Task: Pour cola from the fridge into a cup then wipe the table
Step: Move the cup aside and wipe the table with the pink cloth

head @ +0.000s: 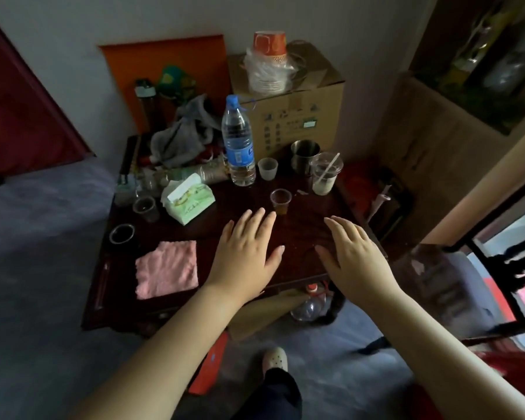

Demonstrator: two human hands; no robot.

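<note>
Both my hands hover flat over the front of a dark wooden table (303, 234), palms down, fingers spread. My left hand (246, 250) and my right hand (355, 253) hold nothing. Just beyond my left fingertips stands a small clear plastic cup (281, 201) with a little brown liquid at its bottom. A folded pink cloth (166, 269) lies on the table's front left, to the left of my left hand. No cola bottle or fridge is in view.
A water bottle (238, 144), tissue pack (188, 200), steel mug (305, 154), clear cup with a straw (325, 174), small white cup (267, 168) and grey rag pile (182, 137) crowd the back. A cardboard box (297, 107) stands behind. A chair (455, 286) sits right.
</note>
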